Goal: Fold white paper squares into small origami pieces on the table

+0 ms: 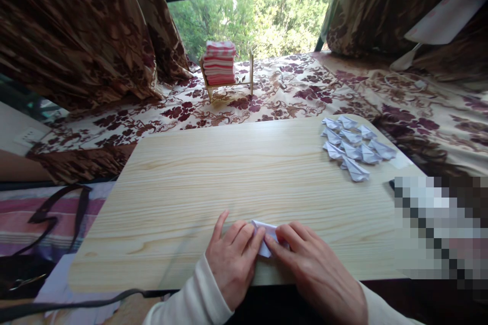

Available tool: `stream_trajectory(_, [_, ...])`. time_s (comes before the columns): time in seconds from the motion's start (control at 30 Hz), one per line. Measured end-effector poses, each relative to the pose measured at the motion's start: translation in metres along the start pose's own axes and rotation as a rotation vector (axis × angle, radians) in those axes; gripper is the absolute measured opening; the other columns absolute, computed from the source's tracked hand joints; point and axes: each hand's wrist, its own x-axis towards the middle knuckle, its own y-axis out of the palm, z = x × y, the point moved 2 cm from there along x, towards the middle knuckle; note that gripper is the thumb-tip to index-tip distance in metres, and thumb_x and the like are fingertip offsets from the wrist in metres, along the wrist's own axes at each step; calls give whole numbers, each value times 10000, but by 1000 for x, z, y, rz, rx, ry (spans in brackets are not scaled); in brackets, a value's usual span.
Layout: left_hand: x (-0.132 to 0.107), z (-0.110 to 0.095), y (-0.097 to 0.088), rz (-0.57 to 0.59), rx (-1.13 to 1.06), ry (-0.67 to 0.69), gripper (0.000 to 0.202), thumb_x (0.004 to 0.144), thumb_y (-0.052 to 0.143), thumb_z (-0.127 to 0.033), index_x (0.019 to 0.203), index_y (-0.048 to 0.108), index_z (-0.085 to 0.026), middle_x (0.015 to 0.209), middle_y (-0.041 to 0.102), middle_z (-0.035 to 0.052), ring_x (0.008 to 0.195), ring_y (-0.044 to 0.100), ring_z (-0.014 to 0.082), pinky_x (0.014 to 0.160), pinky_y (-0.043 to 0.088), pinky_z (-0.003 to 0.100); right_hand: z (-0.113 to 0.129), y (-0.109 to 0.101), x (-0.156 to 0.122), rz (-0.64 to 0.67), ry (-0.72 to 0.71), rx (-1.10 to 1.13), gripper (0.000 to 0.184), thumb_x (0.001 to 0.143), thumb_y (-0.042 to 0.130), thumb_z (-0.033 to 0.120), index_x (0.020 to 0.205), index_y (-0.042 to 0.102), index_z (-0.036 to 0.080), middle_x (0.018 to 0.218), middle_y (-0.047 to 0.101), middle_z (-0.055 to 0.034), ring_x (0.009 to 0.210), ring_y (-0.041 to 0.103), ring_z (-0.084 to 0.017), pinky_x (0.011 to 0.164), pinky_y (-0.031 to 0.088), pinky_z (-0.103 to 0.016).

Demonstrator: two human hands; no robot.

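A small piece of folded white paper [266, 250] lies on the wooden tabletop near its front edge, between my two hands. My left hand [234, 259] presses on its left side, with thumb and fingers closed on it and the little finger raised. From the other side, my right hand [308, 259] grips the paper with its thumb and curled fingers. The thumbs almost meet over the middle of the paper, and the fingers cover both of its ends. At the table's far right corner sit several folded white paper pieces [351, 143] in a close group.
The light wooden table [190, 177] has rounded corners. A blurred-out object [438, 228] lies along its right edge. Behind, a small rack [251, 73] with folded pink cloths [219, 63] stands on the flowered window seat. A lamp [444, 20] is at right, a dark strap [76, 203] at left.
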Motion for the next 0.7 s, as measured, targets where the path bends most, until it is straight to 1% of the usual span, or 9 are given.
stream_trajectory(0.13, [3,0,2,75,-15,0,383,830,368,-171,1172,538,-142,982,615,67,976,511,202,1090,144,518,0,0,-1,-8,-3,16,385,821,507,79,1197,491,162,916,544,-60,801,461,-200,715,414,-327])
stream_trajectory(0.27, [8,-1,0,93,-32,-31,384,815,397,-204,1162,544,-130,1001,612,75,987,506,211,1096,123,512,0,-1,0,-18,-11,9,334,849,469,90,1170,510,171,894,542,-56,789,461,-193,705,407,-318])
stream_trajectory(0.33, [9,-2,-1,105,-39,-45,378,807,415,-219,1143,556,-119,1005,610,81,989,508,217,1093,125,513,-2,-2,1,-10,-14,-2,298,855,481,112,1142,527,177,882,539,-54,784,459,-190,697,398,-315])
stream_trajectory(0.43, [8,-3,-5,86,-39,-59,377,818,420,-271,1122,572,-109,1007,612,93,1003,506,232,1083,150,518,-9,-5,2,34,-8,-20,267,834,556,160,1099,547,188,878,533,-48,790,452,-190,690,381,-317])
stream_trajectory(0.5, [6,-2,-6,72,-32,-53,370,833,433,-300,1116,579,-113,1039,618,95,1045,496,239,1084,153,509,-15,-8,3,66,-18,-14,253,821,588,179,1071,556,200,877,527,-44,794,448,-189,691,371,-316])
stream_trajectory(0.63, [2,-1,-7,66,-23,9,375,851,463,-308,1154,562,-112,1163,605,82,1129,471,233,1104,111,483,-21,-11,6,100,-19,28,212,829,578,169,1035,566,219,887,521,-37,796,445,-181,695,361,-306])
stream_trajectory(0.7, [1,-1,-6,53,-14,16,382,860,449,-312,1167,557,-112,1175,606,79,1127,478,226,1108,101,479,-20,-10,7,102,-12,6,260,825,580,157,1077,552,214,895,526,-37,798,446,-183,697,360,-310])
